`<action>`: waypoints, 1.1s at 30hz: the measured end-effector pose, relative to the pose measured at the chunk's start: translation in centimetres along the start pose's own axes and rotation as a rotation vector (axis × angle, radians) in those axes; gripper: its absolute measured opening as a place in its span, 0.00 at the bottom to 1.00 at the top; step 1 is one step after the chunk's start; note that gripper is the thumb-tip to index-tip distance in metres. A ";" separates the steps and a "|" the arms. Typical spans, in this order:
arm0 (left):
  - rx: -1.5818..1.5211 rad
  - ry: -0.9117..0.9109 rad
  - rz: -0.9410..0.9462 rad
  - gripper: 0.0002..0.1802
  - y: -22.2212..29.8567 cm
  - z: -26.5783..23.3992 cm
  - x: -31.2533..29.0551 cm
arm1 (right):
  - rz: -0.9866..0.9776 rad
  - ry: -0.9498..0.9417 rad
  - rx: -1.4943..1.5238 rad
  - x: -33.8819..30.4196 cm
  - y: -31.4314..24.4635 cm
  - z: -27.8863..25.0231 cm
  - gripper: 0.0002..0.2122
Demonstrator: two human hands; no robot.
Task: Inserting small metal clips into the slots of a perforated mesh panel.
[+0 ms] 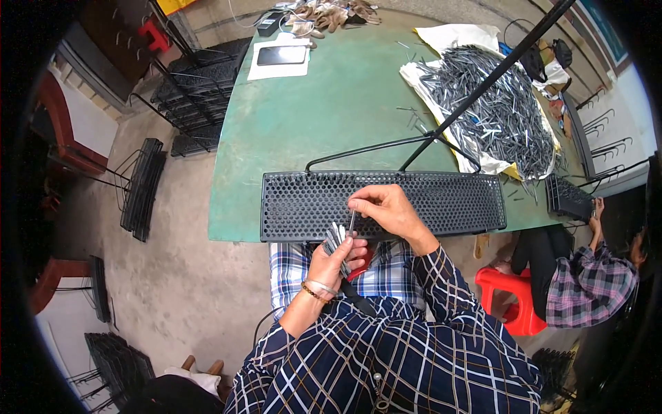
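My left hand (pixel 324 268) is closed around a bundle of thin grey metal pins (pixel 335 237), their ends fanning out above the fingers. Just above it, my right hand (pixel 396 210) pinches a single pin (pixel 353 219) between thumb and fingertips, its lower end close to the bundle. Behind both hands lies a long black perforated metal rack (pixel 296 200) at the near edge of the green table (pixel 303 124). Round holes cover its panel in rows. Black bent rods rise from its far side, and one long bar (pixel 496 76) slants up to the right.
A large heap of grey pins (pixel 483 110) lies on a white and yellow sack at the right. A phone (pixel 281 56) and gloves (pixel 331 15) sit farther back. Black racks (pixel 200 90) stack on the left floor. At right, a co-worker's hand (pixel 597 210) touches another rack (pixel 569 196), beside a red stool (pixel 512 297).
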State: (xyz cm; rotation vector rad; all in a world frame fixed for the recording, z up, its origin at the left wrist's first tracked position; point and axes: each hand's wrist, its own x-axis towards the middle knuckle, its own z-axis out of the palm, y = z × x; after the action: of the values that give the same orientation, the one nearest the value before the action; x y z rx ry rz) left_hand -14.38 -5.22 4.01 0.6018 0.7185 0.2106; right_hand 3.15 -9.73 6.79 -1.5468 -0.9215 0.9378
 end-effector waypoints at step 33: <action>-0.057 0.015 -0.140 0.11 -0.6 -0.6 -0.3 | -0.653 0.438 -0.776 4.0 2.3 0.8 0.05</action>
State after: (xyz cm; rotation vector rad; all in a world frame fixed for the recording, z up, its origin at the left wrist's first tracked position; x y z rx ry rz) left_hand -15.01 -5.57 3.46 0.4943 0.7632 0.1057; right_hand 4.15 -6.14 4.02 -1.7793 -1.4186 -0.2677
